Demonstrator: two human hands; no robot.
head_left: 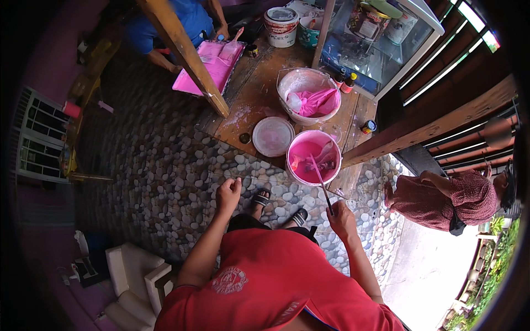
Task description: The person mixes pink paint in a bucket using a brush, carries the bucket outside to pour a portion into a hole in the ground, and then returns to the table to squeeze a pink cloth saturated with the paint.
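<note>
Can see at left a person in a blue shirt behind a slanting wooden post, beside a pink-coated paint tray, then hold the left hand over the pebble-patterned floor with fingers curled into a loose fist. Come next to a round, paint-smudged lid lying flat on the wooden table, close beside an open bucket of pink paint, with a whitish pail just behind. Grip the dark end of a thin stick in the right hand with fingers closed around it, reaching its pink-coated end into the bucket.
</note>
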